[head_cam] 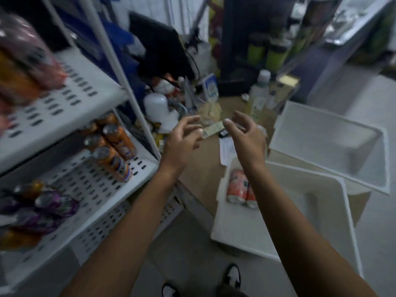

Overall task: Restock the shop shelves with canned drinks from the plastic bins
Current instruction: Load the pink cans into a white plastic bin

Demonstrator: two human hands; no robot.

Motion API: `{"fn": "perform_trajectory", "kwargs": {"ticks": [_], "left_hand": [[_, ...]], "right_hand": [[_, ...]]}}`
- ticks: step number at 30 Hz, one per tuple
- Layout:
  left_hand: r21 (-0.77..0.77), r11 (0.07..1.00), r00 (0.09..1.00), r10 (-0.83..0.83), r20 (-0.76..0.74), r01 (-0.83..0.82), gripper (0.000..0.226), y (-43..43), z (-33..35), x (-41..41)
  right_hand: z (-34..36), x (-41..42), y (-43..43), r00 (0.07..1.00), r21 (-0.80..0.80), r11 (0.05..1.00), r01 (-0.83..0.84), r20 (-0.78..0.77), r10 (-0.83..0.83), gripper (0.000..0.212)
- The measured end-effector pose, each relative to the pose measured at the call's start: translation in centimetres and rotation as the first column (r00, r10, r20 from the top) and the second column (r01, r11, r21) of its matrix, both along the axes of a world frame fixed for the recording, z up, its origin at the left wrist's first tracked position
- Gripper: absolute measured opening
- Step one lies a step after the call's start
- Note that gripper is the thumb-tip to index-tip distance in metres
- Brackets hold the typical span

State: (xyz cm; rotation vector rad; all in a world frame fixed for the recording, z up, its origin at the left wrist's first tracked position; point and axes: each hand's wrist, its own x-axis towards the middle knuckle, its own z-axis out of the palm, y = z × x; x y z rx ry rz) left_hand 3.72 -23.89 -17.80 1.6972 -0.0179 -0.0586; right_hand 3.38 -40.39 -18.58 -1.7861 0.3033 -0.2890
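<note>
- Seemingly, the orange cans [113,146] near the end of the shelf [141,166] could topple if new stock nudges them.
- Left hand [182,138] and right hand [246,136] hover slack-fingered, holding nothing.
- Two pink cans [241,189] lie in the near bin [304,215], beneath the right forearm; a hurried grab could drop one.

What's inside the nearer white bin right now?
Two pinkish cans lie side by side at the nearer bin's far-left end. The right forearm covers part of one can and a strip of floor.
</note>
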Motion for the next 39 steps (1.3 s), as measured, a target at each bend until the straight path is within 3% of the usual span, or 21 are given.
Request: {"fn": "perform_trajectory", "kwargs": {"ticks": [5, 11, 18, 23, 27, 31, 36, 39], "left_hand": [[-0.022, 0.981, 0.966, 0.196, 0.171, -0.195, 0.020, 7.1, 6.7, -1.3], [-0.052, 0.927, 0.893, 0.371, 0.255, -0.371, 0.028, 15.3, 11.6, -4.4], [-0.090, 0.829, 0.787, 0.555, 0.269, -0.553, 0.027, 24.2, 13.3, -8.7], [-0.122, 0.768, 0.720, 0.635, 0.280, -0.629, 0.026, 29.0, 12.9, -11.0], [-0.095, 0.710, 0.670, 0.694, 0.264, -0.698, 0.027, 32.2, 12.1, -12.9], [-0.102, 0.691, 0.653, 0.714, 0.254, -0.716, 0.025, 34.5, 11.8, -14.5], [-0.064, 0.688, 0.658, 0.713, 0.242, -0.723, 0.030, 35.4, 11.7, -15.9], [-0.039, 0.683, 0.655, 0.714, 0.247, -0.730, 0.030, 35.1, 11.7, -16.2]], "right_hand": [[6.1, 0.8, 7.2, 0.965, 0.038, 0.978, -0.204, 0.174, 0.195, 0.046], [10.6, 0.6, 16.0, 0.881, 0.039, 0.910, -0.412, 0.271, 0.387, 0.040], [12.5, -0.8, 26.4, 0.748, 0.033, 0.773, -0.633, 0.283, 0.601, 0.035], [12.2, -0.8, 33.0, 0.656, -0.020, 0.674, -0.738, 0.213, 0.724, 0.051], [11.4, -0.1, 36.9, 0.638, -0.038, 0.652, -0.757, 0.169, 0.751, 0.048], [10.5, 0.5, 39.0, 0.674, -0.065, 0.693, -0.718, 0.183, 0.716, 0.070], [10.1, 0.2, 39.5, 0.712, -0.037, 0.736, -0.676, 0.222, 0.666, 0.047], [10.0, -0.1, 39.2, 0.725, -0.072, 0.753, -0.654, 0.224, 0.651, 0.055]]}}
